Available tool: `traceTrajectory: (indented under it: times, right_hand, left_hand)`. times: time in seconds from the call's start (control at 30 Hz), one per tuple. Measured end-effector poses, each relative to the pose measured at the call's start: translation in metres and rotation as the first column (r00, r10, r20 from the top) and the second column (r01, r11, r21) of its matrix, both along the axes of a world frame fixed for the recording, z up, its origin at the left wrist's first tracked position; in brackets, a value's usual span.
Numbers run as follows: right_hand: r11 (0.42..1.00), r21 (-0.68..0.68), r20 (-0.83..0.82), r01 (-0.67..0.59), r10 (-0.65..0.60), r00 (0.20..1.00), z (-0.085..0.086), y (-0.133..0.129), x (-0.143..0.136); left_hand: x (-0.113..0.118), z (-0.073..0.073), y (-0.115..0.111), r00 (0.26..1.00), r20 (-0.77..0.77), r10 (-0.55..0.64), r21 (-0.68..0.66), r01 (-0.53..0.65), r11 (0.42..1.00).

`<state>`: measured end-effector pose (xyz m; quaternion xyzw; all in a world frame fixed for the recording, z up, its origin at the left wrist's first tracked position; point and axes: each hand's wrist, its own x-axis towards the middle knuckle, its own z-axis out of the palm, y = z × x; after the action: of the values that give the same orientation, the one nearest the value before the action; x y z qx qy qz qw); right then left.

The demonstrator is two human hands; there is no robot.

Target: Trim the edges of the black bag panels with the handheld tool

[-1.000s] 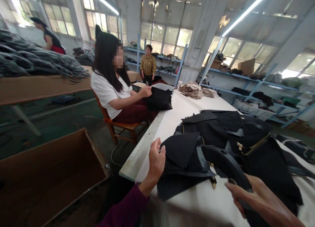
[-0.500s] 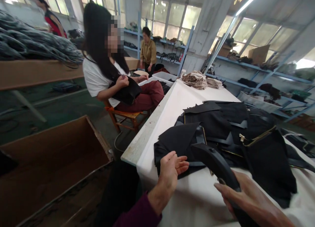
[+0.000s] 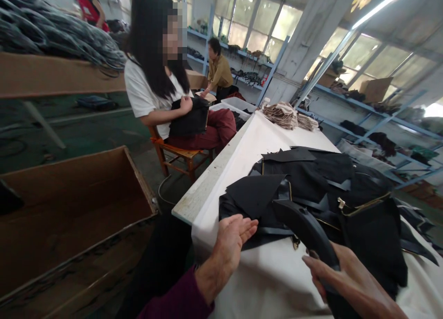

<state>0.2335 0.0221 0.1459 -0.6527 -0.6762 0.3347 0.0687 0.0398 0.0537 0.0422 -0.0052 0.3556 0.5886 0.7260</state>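
My left hand is open, its fingers stretched out at the near edge of a pile of black fabric pieces. I cannot tell whether it touches them. My right hand is wrapped around a black curved handheld tool with a flat, nozzle-like tip. The tip points left, over the fabric beside my left hand. Gold zippers run along several of the black pieces. Part of the pile is hidden behind the tool and my right hand.
The pile lies on a white-covered table, with beige bundles at its far end. Left of the table stands an open cardboard box. A seated person holds black fabric. Blue shelves line the wall.
My view has shifted slightly. My left hand has drawn a little to the left, its fingers straighter. My right hand keeps the tool in about the same place. The seated person's hands have moved.
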Motion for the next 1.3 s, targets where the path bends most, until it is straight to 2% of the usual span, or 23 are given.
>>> traceTrajectory:
  times: [0.13, 0.23, 0.3, 0.43, 0.57, 0.67, 0.77, 0.87, 0.97, 1.07, 1.17, 1.3]
  right_hand:
    - [1.000, 0.024, -0.001, 0.007, -0.007, 1.000, 0.002, 0.000, -0.003]
    - [0.998, -0.014, -0.035, 0.057, -0.058, 0.998, 0.003, -0.003, -0.003]
    - [0.998, -0.036, -0.054, 0.059, -0.061, 0.997, 0.003, -0.006, -0.001]
    - [0.999, -0.034, -0.024, 0.033, -0.033, 0.999, 0.005, -0.014, 0.003]
    - [0.999, -0.034, -0.037, 0.037, -0.038, 0.999, 0.006, -0.019, -0.003]
    - [0.999, -0.011, -0.044, 0.038, -0.039, 0.998, 0.004, -0.019, -0.013]
    - [0.997, 0.008, -0.065, 0.083, -0.082, 0.995, 0.003, -0.012, -0.023]
    - [0.988, 0.087, -0.148, 0.129, -0.115, 0.982, 0.004, 0.000, -0.023]
    - [0.971, 0.144, -0.202, 0.190, -0.160, 0.966, 0.010, 0.008, -0.016]
    - [0.976, 0.147, -0.150, 0.162, -0.140, 0.979, 0.015, 0.003, -0.010]
    - [0.990, 0.092, -0.096, 0.108, -0.099, 0.990, 0.011, -0.008, -0.015]
    - [0.996, 0.032, -0.198, 0.081, -0.073, 0.978, -0.005, -0.008, -0.026]
  left_hand:
    - [0.003, -0.002, 0.032, 0.985, 0.090, -0.146, -0.042, 0.150, 0.988]
    - [0.015, -0.002, 0.053, 0.977, 0.032, -0.213, -0.111, 0.215, 0.970]
    - [0.025, -0.001, 0.060, 0.975, -0.037, -0.218, -0.102, 0.213, 0.972]
    - [0.038, -0.002, 0.055, 0.963, -0.235, -0.129, 0.063, 0.148, 0.987]
    - [0.039, -0.003, 0.045, 0.917, -0.390, -0.087, 0.221, 0.185, 0.958]
    - [0.034, -0.005, 0.041, 0.869, -0.490, -0.065, 0.322, 0.250, 0.913]
    - [0.031, -0.010, 0.041, 0.816, -0.578, -0.012, 0.434, 0.320, 0.842]
    - [0.031, -0.020, 0.041, 0.804, -0.595, 0.013, 0.471, 0.335, 0.816]
    - [0.031, -0.033, 0.042, 0.795, -0.606, -0.004, 0.433, 0.335, 0.837]
    - [0.030, -0.043, 0.045, 0.803, -0.596, -0.023, 0.398, 0.319, 0.860]
    - [0.030, -0.046, 0.046, 0.812, -0.584, -0.020, 0.406, 0.313, 0.858]
    - [0.029, -0.040, 0.041, 0.846, -0.532, -0.021, 0.489, 0.328, 0.808]
